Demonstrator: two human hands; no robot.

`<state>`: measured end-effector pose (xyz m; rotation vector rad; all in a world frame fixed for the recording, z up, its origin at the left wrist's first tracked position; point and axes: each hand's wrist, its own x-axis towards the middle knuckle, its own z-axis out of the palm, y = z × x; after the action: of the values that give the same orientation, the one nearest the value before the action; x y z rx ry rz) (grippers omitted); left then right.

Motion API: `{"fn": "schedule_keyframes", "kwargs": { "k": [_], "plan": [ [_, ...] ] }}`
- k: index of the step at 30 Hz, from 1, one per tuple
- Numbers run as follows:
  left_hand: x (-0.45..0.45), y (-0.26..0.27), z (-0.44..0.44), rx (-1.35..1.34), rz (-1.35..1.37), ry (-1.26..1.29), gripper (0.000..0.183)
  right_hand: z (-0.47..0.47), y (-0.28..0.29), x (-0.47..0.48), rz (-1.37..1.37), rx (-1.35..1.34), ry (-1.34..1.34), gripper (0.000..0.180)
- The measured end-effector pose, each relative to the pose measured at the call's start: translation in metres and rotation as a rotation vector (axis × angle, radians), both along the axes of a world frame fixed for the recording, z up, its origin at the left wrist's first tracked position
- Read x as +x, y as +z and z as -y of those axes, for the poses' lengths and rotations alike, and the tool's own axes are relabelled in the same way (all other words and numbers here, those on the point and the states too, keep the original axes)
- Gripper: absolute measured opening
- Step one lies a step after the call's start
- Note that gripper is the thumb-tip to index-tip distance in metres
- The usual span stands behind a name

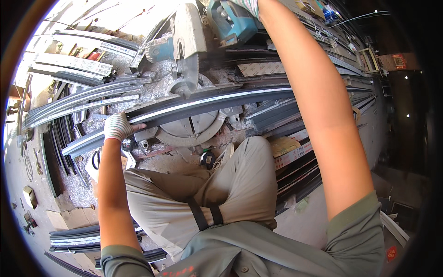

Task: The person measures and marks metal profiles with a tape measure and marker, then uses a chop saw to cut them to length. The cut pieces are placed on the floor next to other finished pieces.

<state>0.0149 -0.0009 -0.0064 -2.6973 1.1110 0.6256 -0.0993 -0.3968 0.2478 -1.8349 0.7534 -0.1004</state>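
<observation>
A long dark metal profile (180, 114) with a pale strip lies across the mitre saw's round base (192, 130), against its fence. My left hand (118, 127), in a striped knit glove, grips the profile left of the base, thumb pointing right. Above the profile stands the saw's circular blade (191, 74), partly covered by a grey guard (188, 31) and raised off the profile. At the top edge, my gloved right hand (248, 5) is on the handle of the teal saw housing (233, 26); the picture cuts off most of its fingers.
Bundles of profiles (83, 98) lie left of the saw, and more (273, 114) to its right. A tape measure (207, 159) sits before my feet, another (127, 143) near my left wrist. Metal shavings (83, 169) cover the floor. A cordless drill (29, 221) lies far left.
</observation>
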Motion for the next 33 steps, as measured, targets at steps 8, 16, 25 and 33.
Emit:
{"fn": "schedule_keyframes", "kwargs": {
  "k": [8, 16, 25, 33],
  "plan": [
    [-0.006, 0.012, 0.003, 0.048, -0.008, 0.042, 0.110, -0.029, -0.019, -0.053, -0.028, -0.237, -0.112, 0.035],
    [-0.008, 0.012, 0.005, 0.062, -0.082, 0.079, 0.109, -0.083, -0.041, -0.102, 0.002, -0.104, -0.352, 0.023],
    [-0.005, -0.002, 0.004, -0.014, -0.090, 0.116, 0.106, -0.086, -0.060, -0.115, 0.094, -0.038, -0.388, 0.024],
    [0.001, -0.016, 0.002, -0.025, -0.108, 0.107, 0.106, -0.082, -0.062, -0.112, 0.102, -0.017, -0.399, 0.022]
  ]
}}
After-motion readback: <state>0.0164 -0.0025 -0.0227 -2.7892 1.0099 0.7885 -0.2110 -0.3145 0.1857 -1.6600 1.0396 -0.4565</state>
